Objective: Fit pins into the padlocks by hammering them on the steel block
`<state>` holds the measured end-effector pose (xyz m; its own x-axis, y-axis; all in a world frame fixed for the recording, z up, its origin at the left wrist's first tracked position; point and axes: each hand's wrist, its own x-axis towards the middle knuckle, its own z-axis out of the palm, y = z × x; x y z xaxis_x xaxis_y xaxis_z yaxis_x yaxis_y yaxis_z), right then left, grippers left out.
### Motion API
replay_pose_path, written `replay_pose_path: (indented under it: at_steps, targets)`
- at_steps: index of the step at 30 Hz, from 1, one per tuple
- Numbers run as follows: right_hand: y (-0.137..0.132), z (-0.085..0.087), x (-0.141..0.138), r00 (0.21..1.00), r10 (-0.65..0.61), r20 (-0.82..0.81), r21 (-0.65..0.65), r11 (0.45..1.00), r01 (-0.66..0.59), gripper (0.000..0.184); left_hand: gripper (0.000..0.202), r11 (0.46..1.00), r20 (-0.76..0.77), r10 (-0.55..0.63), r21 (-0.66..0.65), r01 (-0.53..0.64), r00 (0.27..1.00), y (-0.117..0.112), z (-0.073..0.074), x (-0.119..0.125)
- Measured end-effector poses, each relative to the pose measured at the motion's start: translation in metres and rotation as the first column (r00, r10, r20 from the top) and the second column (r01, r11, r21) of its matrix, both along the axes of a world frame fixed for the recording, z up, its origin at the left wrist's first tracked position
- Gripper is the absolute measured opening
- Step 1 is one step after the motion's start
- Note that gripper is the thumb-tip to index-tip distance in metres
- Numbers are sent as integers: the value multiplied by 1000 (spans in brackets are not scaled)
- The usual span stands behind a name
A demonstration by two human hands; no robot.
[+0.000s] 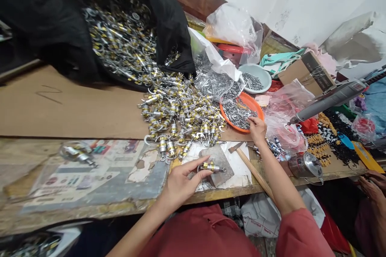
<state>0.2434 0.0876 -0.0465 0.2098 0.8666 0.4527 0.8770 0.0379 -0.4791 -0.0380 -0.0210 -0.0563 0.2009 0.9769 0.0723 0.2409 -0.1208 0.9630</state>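
My left hand (181,180) pinches a small silver metal cylinder with a yellow band (210,166) between thumb and fingers. It lies roughly level above a flat grey metal block (221,168), with a small ring at its right end. My right hand (257,129) reaches to the near right rim of an orange plastic tray (222,111) filled with small metal pins (238,113). Its fingertips are pressed together at the pins; whatever they hold is too small to make out. A hammer (251,170) with a wooden handle rests between my forearms.
Similar banded cylinders with hooks (181,108) are heaped beyond my left hand, spilling from a black sack (175,20). One such cylinder (79,154) lies apart at left. A powered screwdriver (328,98) hangs at right, above a metal mug (305,164). Another person's hands (374,186) show at far right.
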Motion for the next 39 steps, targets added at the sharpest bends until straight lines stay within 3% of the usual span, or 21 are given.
replay_pose_path:
  at_steps: [2, 8, 17, 20, 22, 24, 27, 36, 39]
  targets:
    - [-1, 0, -7, 999, 46, -15, 21, 999, -46, 17, 33, 1000, 11, 7, 18, -7, 1000, -1, -1, 0]
    - [-3, 2, -19, 993, 85, -76, 49, 995, -82, 16, 28, 971, 32, -34, 239, 25, 999, -4, 0, 3]
    - [-15, 9, -35, 956, 119, -270, 70, 992, -104, 15, 29, 941, 55, -110, 327, 86, 992, -4, -7, 0]
    - [-36, 17, -55, 929, 156, -335, 55, 988, -147, 15, 26, 946, 78, -105, 314, 75, 991, -2, -7, -2]
    - [-59, 24, -76, 895, 240, -375, 25, 968, -249, 12, 24, 956, 98, -82, 287, 51, 992, -1, -7, -3]
    - [-84, 29, -96, 820, 358, -447, -16, 913, -408, 9, 22, 968, 116, -56, 248, 26, 992, 1, -5, -3]
    - [-110, 32, -118, 715, 439, -544, 0, 852, -523, 8, 21, 982, 136, -40, 189, 14, 990, 2, -3, -3]
    - [-117, 22, -125, 573, 320, -754, -12, 866, -500, 18, 21, 991, 171, -53, 131, 30, 984, 1, 5, -1]
    - [-119, 18, -124, 543, 300, -784, -11, 868, -497, 19, 20, 995, 170, -10, 96, -7, 985, -1, 7, 0]
